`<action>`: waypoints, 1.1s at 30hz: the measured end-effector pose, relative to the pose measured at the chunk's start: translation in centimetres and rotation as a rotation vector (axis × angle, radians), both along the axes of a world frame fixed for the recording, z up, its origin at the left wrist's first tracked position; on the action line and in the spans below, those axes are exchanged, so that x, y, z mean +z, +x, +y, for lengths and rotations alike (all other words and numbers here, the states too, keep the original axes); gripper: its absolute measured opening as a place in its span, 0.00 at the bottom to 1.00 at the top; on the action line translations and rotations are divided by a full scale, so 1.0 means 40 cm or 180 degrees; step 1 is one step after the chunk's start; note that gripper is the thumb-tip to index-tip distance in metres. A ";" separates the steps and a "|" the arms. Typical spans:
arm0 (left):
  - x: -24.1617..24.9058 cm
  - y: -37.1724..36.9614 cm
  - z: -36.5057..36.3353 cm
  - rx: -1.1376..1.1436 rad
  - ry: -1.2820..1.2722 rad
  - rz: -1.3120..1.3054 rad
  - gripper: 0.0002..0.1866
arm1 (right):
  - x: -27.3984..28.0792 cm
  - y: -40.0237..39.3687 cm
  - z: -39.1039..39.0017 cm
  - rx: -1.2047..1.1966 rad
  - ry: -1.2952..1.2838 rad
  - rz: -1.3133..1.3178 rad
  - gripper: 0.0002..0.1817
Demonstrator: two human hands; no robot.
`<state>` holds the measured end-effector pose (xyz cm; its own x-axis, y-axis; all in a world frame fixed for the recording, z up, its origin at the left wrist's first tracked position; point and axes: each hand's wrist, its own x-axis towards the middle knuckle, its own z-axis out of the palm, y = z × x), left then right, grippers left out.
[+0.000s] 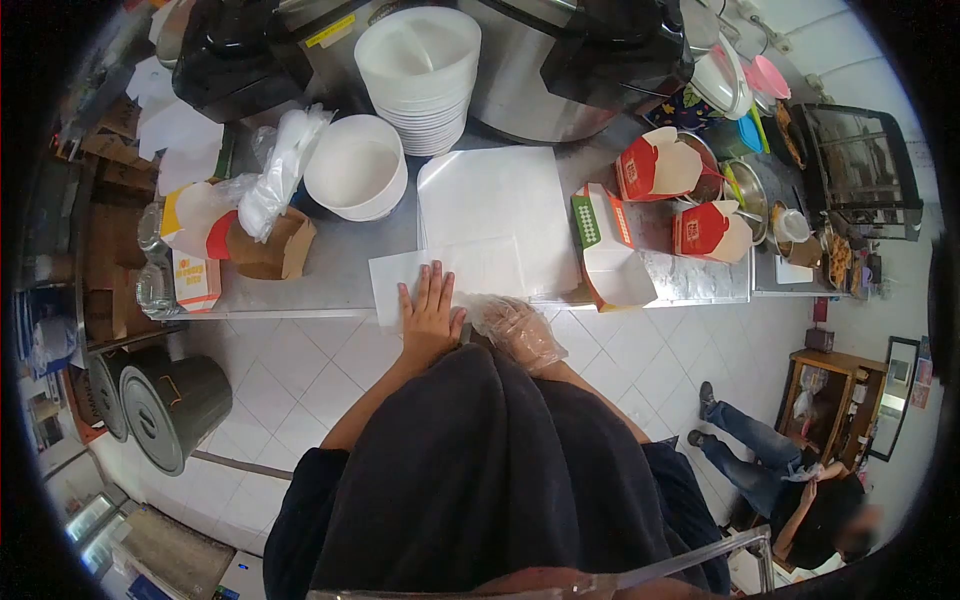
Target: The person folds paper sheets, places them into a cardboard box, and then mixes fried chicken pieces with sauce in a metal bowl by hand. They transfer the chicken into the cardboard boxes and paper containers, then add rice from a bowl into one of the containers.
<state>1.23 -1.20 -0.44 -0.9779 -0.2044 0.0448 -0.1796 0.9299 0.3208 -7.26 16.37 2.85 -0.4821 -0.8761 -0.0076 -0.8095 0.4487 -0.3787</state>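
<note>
My left hand (430, 308), bare, lies flat with fingers stretched over a white paper sheet (392, 280) at the counter's front edge. Beside it my right hand (517, 330) wears a clear plastic glove. Its fingers are curled in near the lower edge of a translucent sheet (485, 265); I cannot tell what is in them. Behind both hands a stack of white paper (495, 195) rests on the metal counter. To the right stands an open red, white and green carton (612, 255).
White bowls (418, 90) are stacked at the back, with another bowl (355, 170) in front. A plastic bag (285, 170) lies left, above a brown box (270, 245). Red cartons (655, 165) stand right. A person (790, 475) is at lower right; lidded bins (165, 410) stand left.
</note>
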 end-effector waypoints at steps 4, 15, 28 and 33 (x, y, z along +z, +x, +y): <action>0.000 -0.003 0.002 0.0019 -0.0011 -0.0042 0.33 | 0.009 0.004 -0.001 -0.0064 0.0015 -0.0093 0.16; 0.010 -0.006 0.001 0.0011 -0.0191 -0.0087 0.32 | -0.014 0.015 -0.021 0.0713 0.0461 -0.0164 0.26; -0.050 0.048 -0.042 -0.0676 0.0183 0.0723 0.21 | -0.053 -0.056 0.040 0.0618 0.0610 0.0215 0.22; -0.079 0.049 -0.045 -0.0874 -0.0332 0.1022 0.06 | -0.045 -0.046 0.020 0.0429 0.0172 0.0122 0.21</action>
<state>3.20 -2.98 -3.61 -0.9284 0.0832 0.3622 0.1726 0.9597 0.2218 -9.10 17.17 1.03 -0.3610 -0.9317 -0.0404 -0.8771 0.3539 -0.3247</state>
